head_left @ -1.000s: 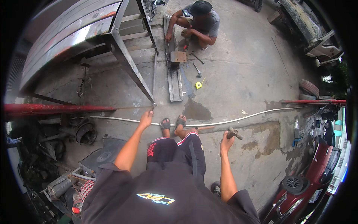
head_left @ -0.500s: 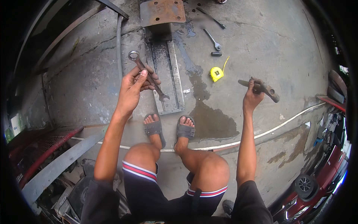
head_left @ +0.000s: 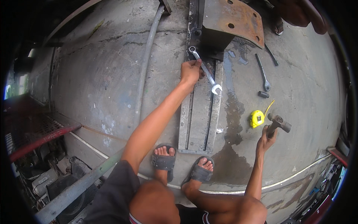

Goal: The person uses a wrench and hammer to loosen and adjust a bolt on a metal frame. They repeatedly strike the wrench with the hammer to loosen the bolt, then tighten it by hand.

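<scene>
My left hand [head_left: 191,72] is closed around the middle of a combination wrench [head_left: 207,73]. The wrench's ring end points up toward a dark metal block under a rusty steel plate [head_left: 238,16], and its open jaw hangs over the slotted metal rail [head_left: 199,123]. Whether the ring end touches the block, I cannot tell. In my right hand [head_left: 265,141] is a hammer [head_left: 279,123], gripped by its handle with the head upward, close to the yellow tape measure [head_left: 257,118] on the concrete floor.
A ratchet [head_left: 263,72], a black socket [head_left: 263,94] and a dark bar [head_left: 271,55] lie at the right of the rail. Another person's hand [head_left: 298,13] shows at the top right. A grey pipe [head_left: 146,63] runs along the left, and a white hose [head_left: 223,192] crosses near my feet.
The wrench in my left hand has moved forward to the block. My right hand has lowered the hammer beside the tape measure. My view has shifted left, and another person's hand has appeared.
</scene>
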